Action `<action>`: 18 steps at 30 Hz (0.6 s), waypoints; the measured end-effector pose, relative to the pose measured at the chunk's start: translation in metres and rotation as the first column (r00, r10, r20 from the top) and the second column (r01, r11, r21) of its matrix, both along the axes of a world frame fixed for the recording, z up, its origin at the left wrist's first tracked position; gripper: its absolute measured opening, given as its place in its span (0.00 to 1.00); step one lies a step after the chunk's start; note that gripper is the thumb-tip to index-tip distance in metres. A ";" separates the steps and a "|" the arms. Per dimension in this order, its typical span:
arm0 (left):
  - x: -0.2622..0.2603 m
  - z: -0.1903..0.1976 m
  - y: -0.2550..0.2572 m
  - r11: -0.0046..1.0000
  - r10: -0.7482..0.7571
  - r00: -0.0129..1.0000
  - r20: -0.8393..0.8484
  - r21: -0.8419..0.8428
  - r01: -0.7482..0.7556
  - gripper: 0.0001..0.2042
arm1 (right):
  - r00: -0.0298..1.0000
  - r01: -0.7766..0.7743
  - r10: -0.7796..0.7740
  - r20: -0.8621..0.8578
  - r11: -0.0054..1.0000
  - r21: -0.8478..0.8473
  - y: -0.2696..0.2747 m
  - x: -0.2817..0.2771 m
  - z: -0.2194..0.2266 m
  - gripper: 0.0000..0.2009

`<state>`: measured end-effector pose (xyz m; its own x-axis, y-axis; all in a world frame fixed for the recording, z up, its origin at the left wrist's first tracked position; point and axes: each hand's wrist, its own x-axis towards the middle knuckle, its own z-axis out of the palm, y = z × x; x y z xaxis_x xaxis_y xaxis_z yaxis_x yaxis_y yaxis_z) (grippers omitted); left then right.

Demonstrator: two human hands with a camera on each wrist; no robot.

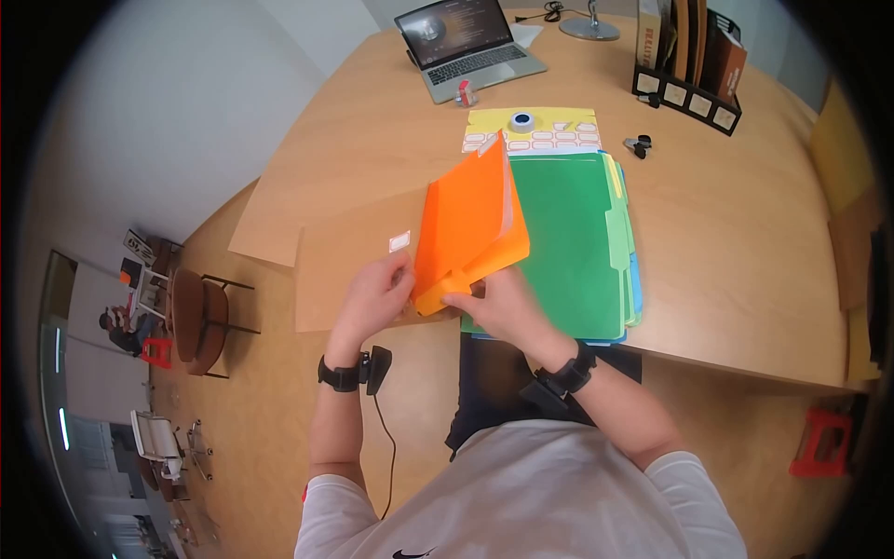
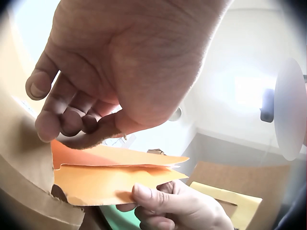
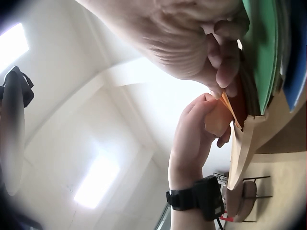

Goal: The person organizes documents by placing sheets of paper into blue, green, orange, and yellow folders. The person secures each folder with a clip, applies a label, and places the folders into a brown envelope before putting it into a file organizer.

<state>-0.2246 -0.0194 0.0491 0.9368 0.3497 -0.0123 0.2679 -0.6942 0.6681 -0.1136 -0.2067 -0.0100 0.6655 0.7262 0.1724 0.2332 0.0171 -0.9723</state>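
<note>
An orange folder [image 1: 468, 216] stands tilted up in the head view, its leaves parted. My right hand [image 1: 507, 307] pinches its near lower edge, the thumb [image 2: 148, 192] on the outer face in the left wrist view. My left hand [image 1: 377, 293] is at the folder's left edge with its fingers curled toward the thumb; I cannot tell whether they grip it. Beneath and to the left lies a brown folder [image 1: 340, 256] with a small red-bordered label [image 1: 399, 241]. To the right, a green folder [image 1: 568, 252] tops a stack of folders.
Beyond the stack are a yellow sheet with label stickers [image 1: 582, 117] and a white tape roll [image 1: 522, 121]. Black binder clips [image 1: 639, 145] lie to the right. A laptop [image 1: 475, 56], a lamp base [image 1: 589, 29] and a black file holder [image 1: 684, 98] stand at the back.
</note>
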 end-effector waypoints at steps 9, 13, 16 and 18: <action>0.001 0.006 -0.005 0.999 0.048 0.997 -0.055 -0.015 -0.049 0.09 | 0.979 0.092 -0.069 0.192 0.989 -0.113 -0.001 -0.006 0.002 0.17; 0.003 0.006 -0.004 0.999 0.043 0.998 -0.043 -0.022 -0.044 0.09 | 0.969 0.001 0.000 0.247 1.000 -0.002 0.006 -0.009 -0.002 0.19; 0.003 0.004 0.000 0.999 0.033 0.999 -0.026 -0.025 -0.034 0.09 | 0.921 -0.217 0.213 -0.326 0.976 0.027 -0.008 -0.002 0.026 0.23; 0.000 0.000 0.006 0.998 0.047 0.999 -0.008 -0.044 -0.047 0.09 | 0.859 -0.126 0.122 -0.498 0.992 0.026 -0.026 0.009 0.037 0.23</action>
<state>-0.2247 -0.0139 0.0495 0.9191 0.3924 -0.0351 0.3043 -0.6504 0.6960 -0.1048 -0.2328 0.0274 0.5654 0.8086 -0.1629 -0.2850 0.0062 -0.9585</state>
